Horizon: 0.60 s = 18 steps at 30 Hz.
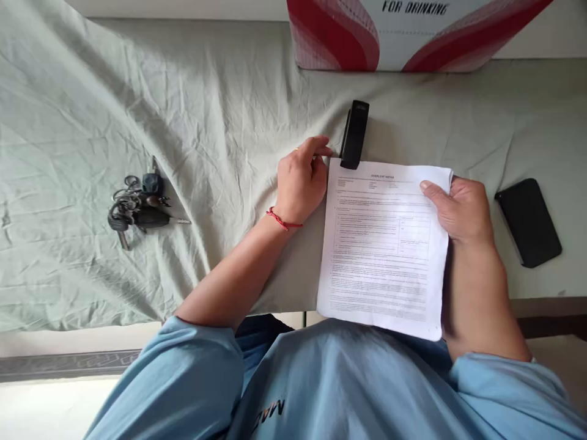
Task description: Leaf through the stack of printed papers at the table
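Note:
A stack of printed sheets (pixel 380 263) reaches from the cloth over my lap, headed "OVERLEAF NOTES". My right hand (pixel 465 205) grips its upper right edge, thumb on top and fingers underneath. At the upper left corner of the sheets, a black stapler (pixel 355 134) lies with its near end over the paper's edge. Just left of that corner rests my left hand (pixel 302 180), its fingers curled together and pointing at the stapler. Nothing shows in those fingers, and a small gap separates their tips from the stapler.
A bunch of keys (pixel 140 205) lies on the wrinkled pale green cloth (pixel 229 122) at the left. To the right is a black phone or wallet-like case (pixel 529 223). A red and white carton (pixel 389 36) stands at the back.

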### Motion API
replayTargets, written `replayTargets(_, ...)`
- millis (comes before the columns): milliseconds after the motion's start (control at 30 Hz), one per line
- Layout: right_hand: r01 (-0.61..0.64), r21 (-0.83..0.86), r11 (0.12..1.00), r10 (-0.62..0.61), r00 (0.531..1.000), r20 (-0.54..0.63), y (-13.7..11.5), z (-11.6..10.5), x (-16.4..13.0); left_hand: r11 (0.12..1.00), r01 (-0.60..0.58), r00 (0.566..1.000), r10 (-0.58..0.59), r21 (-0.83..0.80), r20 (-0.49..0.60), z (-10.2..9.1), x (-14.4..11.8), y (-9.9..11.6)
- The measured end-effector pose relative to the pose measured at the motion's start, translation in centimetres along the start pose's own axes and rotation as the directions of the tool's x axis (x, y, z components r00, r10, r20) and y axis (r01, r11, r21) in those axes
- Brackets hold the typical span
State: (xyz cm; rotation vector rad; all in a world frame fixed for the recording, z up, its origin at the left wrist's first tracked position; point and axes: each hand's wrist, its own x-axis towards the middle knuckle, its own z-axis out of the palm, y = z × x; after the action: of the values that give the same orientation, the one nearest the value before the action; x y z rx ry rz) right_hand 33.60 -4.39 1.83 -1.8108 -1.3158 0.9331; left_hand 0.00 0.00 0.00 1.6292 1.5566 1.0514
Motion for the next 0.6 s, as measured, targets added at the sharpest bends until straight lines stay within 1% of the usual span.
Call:
replayTargets(100, -0.050, -0.071, 0.996, 0.049, 0.999, -0.016, -1.4, -0.5, -0.5, 0.998, -0.059, 0.997, 0.061, -0.025, 0.043, 0.2, -0.2, -0.6)
replayTargets(167, -0.075, -0.080, 0.994, 0.073, 0.997, -0.026, -2.0, -0.7, -0.6, 0.997, -0.077, 0.995, 0.078, -0.019, 0.062, 0.4, -0.3, -0.7)
replayTargets(267, -0.077, -0.074, 0.994, 0.076, 0.997, -0.017, -2.3, -0.9, -0.5, 0.994, -0.107, 0.994, 0.108, -0.031, 0.030, 0.5, -0.3, -1.2)
replayTargets(300, -0.073, -0.073, 0.995, 0.073, 0.997, -0.008, -2.3, -0.9, -0.5, 0.990, -0.138, 0.990, 0.138, -0.038, 0.009, 0.5, -0.2, -1.5)
replayTargets(367, -0.073, -0.077, 0.994, 0.074, 0.997, 0.007, -2.2, -1.0, -0.4, 0.969, -0.245, 0.970, 0.244, -0.042, -0.019, 0.5, 0.2, -2.4)
replayTargets(433, -0.081, -0.084, 0.993, 0.083, 0.996, 0.019, -2.1, -1.1, -0.3, 0.932, -0.361, 0.932, 0.362, -0.037, 0.013, 0.4, 0.7, -3.2)
replayTargets(467, -0.084, -0.084, 0.993, 0.086, 0.996, 0.024, -2.0, -1.1, -0.3, 0.917, -0.396, 0.916, 0.398, -0.035, 0.047, 0.4, 0.9, -3.5)
replayTargets(533, -0.068, -0.071, 0.995, 0.070, 0.997, 0.034, -1.7, -1.0, -0.2, 0.907, -0.420, 0.900, 0.420, -0.031, 0.117, 0.4, 1.1, -3.8)
replayTargets(600, -0.031, -0.038, 0.999, 0.032, 0.999, 0.035, -1.3, -0.8, 0.0, 0.911, -0.413, 0.897, 0.410, -0.018, 0.166, 0.6, 1.0, -3.9)
